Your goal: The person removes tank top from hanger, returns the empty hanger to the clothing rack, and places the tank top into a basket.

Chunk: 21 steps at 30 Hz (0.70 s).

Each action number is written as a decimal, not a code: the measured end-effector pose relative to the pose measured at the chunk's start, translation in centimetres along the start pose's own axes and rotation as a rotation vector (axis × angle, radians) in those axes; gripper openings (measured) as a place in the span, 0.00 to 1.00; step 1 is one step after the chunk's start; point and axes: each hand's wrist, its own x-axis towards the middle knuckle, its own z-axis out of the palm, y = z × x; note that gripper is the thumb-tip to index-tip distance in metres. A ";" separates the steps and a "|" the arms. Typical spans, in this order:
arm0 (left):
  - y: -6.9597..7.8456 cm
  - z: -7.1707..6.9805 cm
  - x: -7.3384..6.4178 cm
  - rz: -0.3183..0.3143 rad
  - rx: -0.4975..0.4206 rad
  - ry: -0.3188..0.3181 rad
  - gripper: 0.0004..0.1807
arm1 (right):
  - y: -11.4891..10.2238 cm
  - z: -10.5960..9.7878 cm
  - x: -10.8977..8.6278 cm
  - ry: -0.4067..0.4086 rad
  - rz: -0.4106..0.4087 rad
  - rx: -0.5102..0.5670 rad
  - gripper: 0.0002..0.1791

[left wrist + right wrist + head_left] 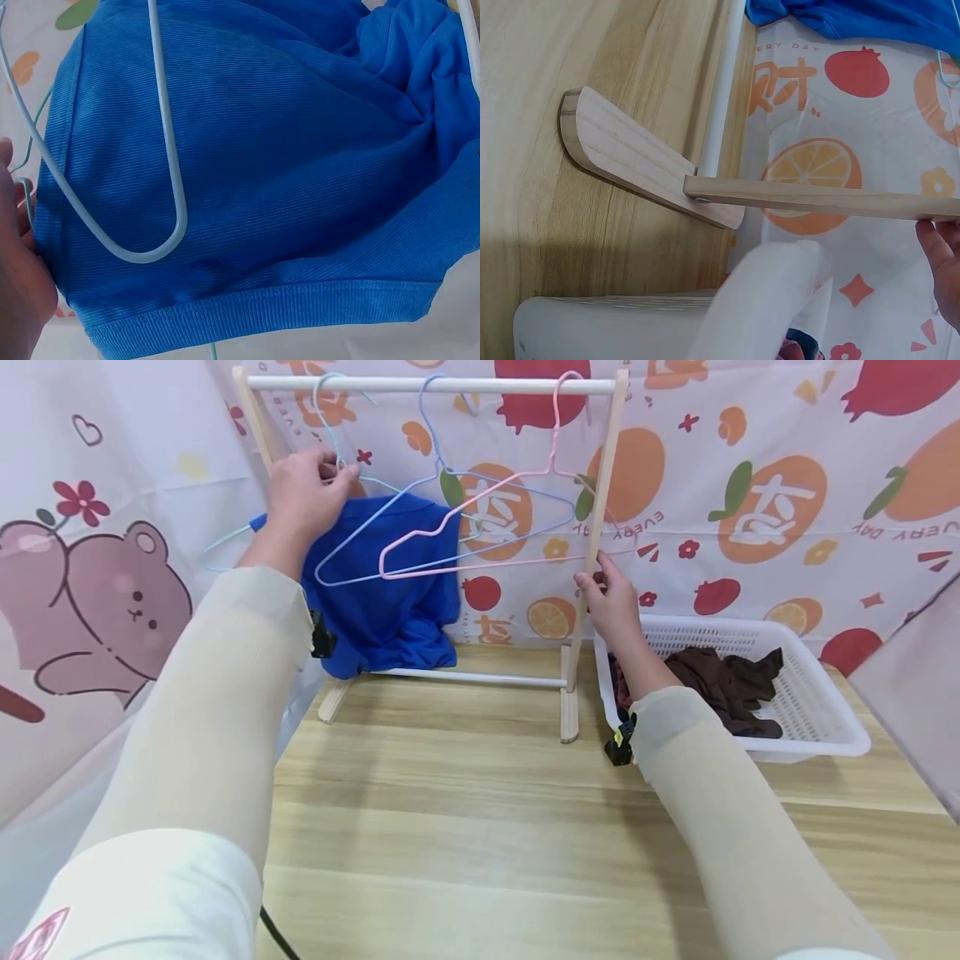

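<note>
My left hand [303, 493] pinches the neck of a light teal hanger [327, 422] hooked over the rack's top bar. A blue garment [390, 585] hangs on that hanger, just below and beside the hand; one hanger end pokes out at the left. In the left wrist view its hem [262, 311] and fine ribbing show. My right hand [611, 597] holds the right post [606, 468] of the wooden clothes rack between thumb and fingers. Between the hands hang a bare blue hanger [431, 422] and a bare pink hanger [555, 435].
A white plastic basket [825, 727] with dark brown clothing [720, 685] stands right of the rack on the wood-grain table [465, 827]. The rack's foot [630, 154] lies close to the basket. A printed curtain [750, 585] hangs right behind.
</note>
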 end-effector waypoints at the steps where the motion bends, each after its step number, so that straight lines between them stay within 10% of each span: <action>1: 0.0 0.1 0.1 0.001 0.007 -0.001 0.33 | 0.0 0.0 0.0 0.001 0.001 -0.001 0.33; 21: 0.4 -0.6 -0.6 -0.009 0.030 -0.123 0.27 | -0.4 -0.1 0.0 -0.025 0.037 -0.005 0.32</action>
